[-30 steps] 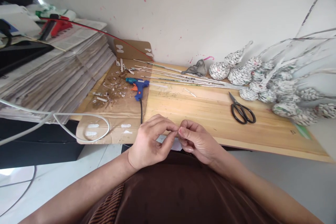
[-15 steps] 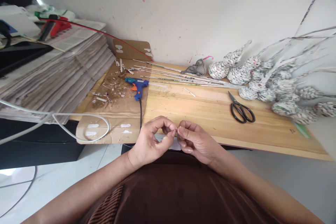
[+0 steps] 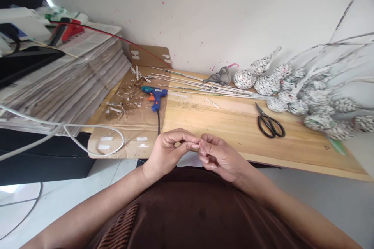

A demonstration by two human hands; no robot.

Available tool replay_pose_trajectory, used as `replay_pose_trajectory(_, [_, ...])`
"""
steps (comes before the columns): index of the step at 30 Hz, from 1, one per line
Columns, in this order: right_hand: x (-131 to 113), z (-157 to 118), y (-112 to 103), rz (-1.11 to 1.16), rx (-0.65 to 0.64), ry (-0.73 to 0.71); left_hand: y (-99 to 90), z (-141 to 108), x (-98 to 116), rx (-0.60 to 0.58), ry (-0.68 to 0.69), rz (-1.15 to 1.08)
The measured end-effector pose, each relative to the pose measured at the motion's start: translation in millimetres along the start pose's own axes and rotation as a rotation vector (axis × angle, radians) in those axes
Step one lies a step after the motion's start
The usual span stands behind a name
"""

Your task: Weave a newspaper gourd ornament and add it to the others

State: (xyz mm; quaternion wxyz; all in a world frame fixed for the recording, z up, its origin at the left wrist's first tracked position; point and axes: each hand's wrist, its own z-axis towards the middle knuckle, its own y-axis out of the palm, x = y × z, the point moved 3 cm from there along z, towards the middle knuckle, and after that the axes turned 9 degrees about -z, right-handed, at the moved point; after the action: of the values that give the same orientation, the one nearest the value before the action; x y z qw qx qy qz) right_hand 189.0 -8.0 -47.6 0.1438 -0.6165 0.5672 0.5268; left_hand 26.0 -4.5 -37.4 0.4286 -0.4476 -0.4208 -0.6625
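Over the front edge of the wooden table, my two hands meet at the fingertips. My left hand is pinched, thumb against the fingers. My right hand is pinched too, its thumb and index finger touching the left fingertips. Whatever lies between them is too small or hidden to make out. Beyond my left hand lies a blue glue gun with an orange trigger, on stained cardboard. Black-handled scissors rest on the wood to the right.
Thin rolled paper sticks lie along the back beside a grey cloth. Several woven paper gourd shapes crowd the right end. At left rises a tall newspaper stack, with a white cable looping in front.
My left fingers have straightened and closed flatter together, their tips sliding right against my right fingertips. My right hand has hardly moved. The view has shifted slightly.
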Motion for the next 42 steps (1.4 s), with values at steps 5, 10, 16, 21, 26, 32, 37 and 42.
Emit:
replay_pose_trajectory(5, [0.5, -0.3, 1.7, 0.037, -0.039, 0.051, 0.1, 0.4, 8.1, -0.017, 0.123, 0.177])
replay_pose_trajectory(10, [0.4, 1.7, 2.1, 0.040, -0.056, 0.066, 1.6, -0.2, 12.5, -0.015, 0.238, 0.349])
replay_pose_trajectory(16, [0.8, 2.2, 1.5, 0.016, -0.025, 0.057, 4.3, -1.2, 18.4, -0.018, 0.341, 0.478])
replay_pose_trajectory(21, [1.5, 1.5, 0.1, -0.013, 0.026, 0.047, 6.4, -1.4, 21.1, -0.038, 0.360, 0.480])
replay_pose_trajectory(26, [0.0, -0.3, 0.0, -0.050, 0.079, 0.011, 8.3, -2.1, 22.6, -0.031, 0.319, 0.475])
replay_pose_trajectory(32, [-0.1, -0.8, 1.2, -0.040, 0.077, 0.007, 6.5, -3.3, 16.2, -0.024, 0.233, 0.388])
replay_pose_trajectory(37, [1.9, 0.0, 2.1, -0.022, 0.053, 0.025, 3.3, -5.1, 8.4, -0.028, 0.116, 0.245])
replay_pose_trajectory(42, [3.3, 0.8, 1.5, 0.030, 0.001, 0.064, 2.2, -6.7, 8.2, -0.037, 0.134, 0.194])
